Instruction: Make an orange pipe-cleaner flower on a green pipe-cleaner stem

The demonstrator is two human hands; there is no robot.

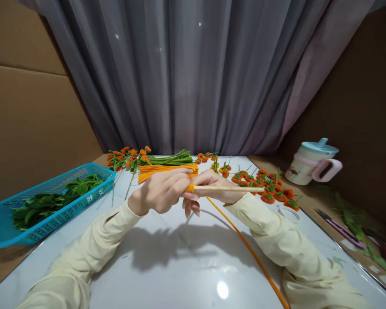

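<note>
My left hand (164,189) is closed round one end of a pale wooden stick (231,189), which points to the right. A short coil of orange pipe cleaner (190,188) sits round the stick at my left fingertips. Behind the stick my right hand (209,182) is bent in close to the left, its fingers partly hidden, pinching the orange pipe cleaner. From there the loose length of this orange pipe cleaner (247,242) trails down to the front right. Just beyond both hands lie a bundle of orange pipe cleaners (148,172) and a bundle of green pipe cleaners (170,159).
A blue basket (67,206) of green leaf pieces (38,210) stands left. Several orange flowers (270,189) lie right, more flowers (128,156) back left. A lidded cup (312,163), a white ring (289,214) and pink scissors (341,229) are at the right. A grey curtain (180,77) hangs behind.
</note>
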